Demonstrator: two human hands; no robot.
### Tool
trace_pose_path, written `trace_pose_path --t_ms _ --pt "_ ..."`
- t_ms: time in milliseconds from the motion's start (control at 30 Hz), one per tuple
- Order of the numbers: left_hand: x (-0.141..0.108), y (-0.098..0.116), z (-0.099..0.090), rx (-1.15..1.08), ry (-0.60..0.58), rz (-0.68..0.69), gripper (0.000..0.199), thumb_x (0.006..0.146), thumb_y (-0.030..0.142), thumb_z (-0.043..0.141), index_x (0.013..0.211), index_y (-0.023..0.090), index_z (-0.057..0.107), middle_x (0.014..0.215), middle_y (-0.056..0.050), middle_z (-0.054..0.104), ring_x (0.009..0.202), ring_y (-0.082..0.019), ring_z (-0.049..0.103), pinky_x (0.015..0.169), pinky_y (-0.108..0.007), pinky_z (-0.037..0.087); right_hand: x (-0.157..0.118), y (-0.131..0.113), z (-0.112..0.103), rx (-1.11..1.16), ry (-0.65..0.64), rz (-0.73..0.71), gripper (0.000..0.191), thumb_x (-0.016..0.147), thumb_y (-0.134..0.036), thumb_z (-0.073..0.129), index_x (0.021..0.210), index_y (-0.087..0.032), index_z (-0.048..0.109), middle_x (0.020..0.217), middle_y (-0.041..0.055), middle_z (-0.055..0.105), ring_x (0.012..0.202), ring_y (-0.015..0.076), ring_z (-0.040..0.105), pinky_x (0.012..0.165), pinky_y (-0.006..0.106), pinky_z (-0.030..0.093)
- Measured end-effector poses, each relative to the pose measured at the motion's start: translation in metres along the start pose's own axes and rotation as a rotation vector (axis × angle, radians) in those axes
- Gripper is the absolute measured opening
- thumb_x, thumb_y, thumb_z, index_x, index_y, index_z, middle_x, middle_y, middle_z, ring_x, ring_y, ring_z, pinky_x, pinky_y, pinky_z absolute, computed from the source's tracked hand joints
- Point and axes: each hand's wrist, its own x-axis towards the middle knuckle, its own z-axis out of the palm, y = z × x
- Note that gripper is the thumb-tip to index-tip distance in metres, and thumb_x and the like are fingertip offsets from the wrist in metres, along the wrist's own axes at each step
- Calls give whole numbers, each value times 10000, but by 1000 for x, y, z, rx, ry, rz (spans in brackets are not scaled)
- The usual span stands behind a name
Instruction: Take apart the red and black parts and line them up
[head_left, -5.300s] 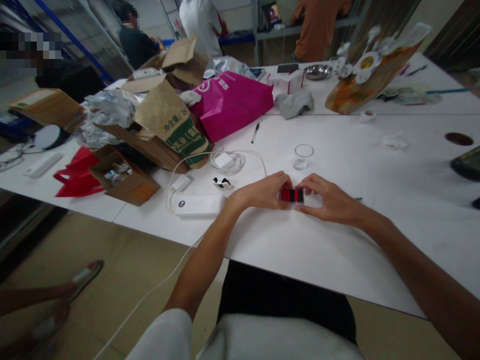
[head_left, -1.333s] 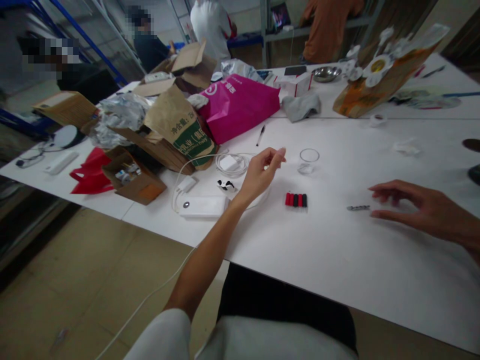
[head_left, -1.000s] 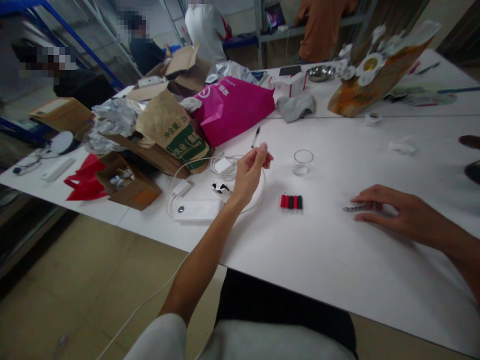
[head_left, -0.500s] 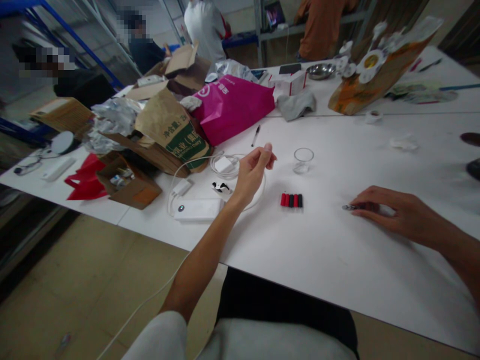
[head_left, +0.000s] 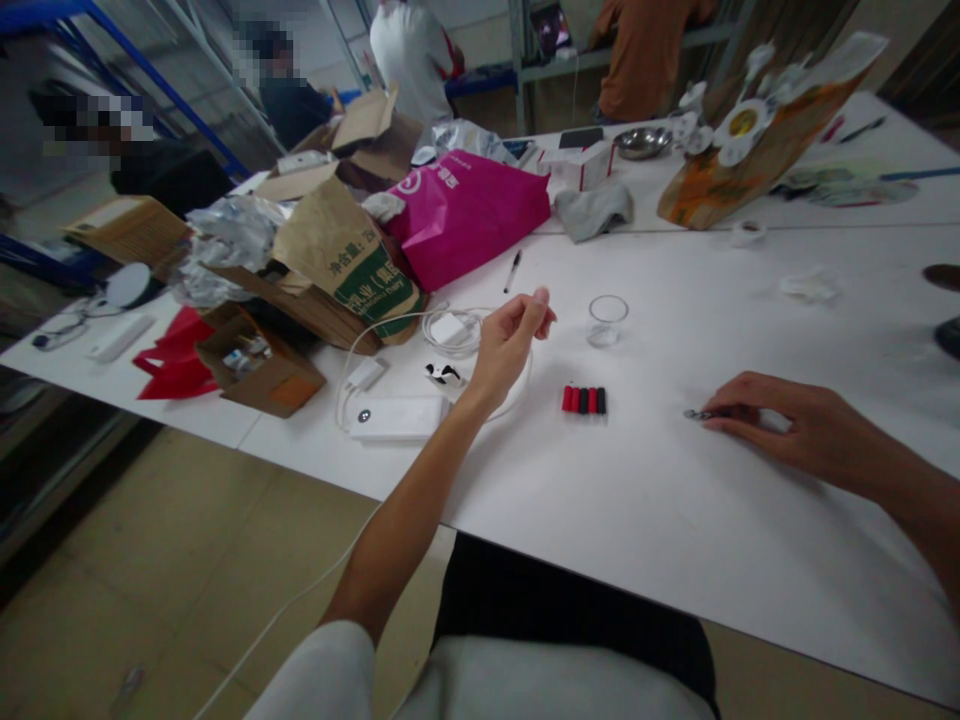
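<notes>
A short row of small red and black cylinders [head_left: 583,400] lies on the white table [head_left: 645,500] between my hands. My left hand [head_left: 510,340] hovers above the table to their left, fingers loosely curled, nothing visible in it. My right hand [head_left: 780,425] rests flat on the table to the right, fingertips pressing on a small grey metal piece [head_left: 694,414] whose end sticks out. A small clear glass cup [head_left: 606,318] stands just behind the cylinders.
A white power bank [head_left: 397,417] with cable and charger [head_left: 450,328] lies at left. Brown paper bags [head_left: 337,260], a pink bag [head_left: 469,210], cardboard boxes [head_left: 259,365] and foil crowd the far left. A pen [head_left: 511,270] lies behind. Other people stand beyond the table.
Both hands left the cylinders: my left hand rose and hovers, my right hand went right and settled on the small metal piece. Over the last half second almost nothing moved.
</notes>
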Motion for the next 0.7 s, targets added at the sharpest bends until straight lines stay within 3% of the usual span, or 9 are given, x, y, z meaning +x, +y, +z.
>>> trace_pose_path --t_ms 500,700 --pt "0 2 -1 18 -7 -4 566 1020 712 656 790 196 682 741 -2 583 724 -130 523 745 -303 452 -8 22 -4 -70 9 -4 383 976 -625 760 1152 -286 771 1057 53 789 877 232 735 819 381 584" --pt "-1 3 -1 24 -7 -3 551 1035 693 650 799 197 687 742 -2 587 726 -127 529 751 -301 456 -7 21 -3 -51 -2 1 383 976 -635 759 1158 -298 769 1060 52 791 886 243 732 831 391 586"
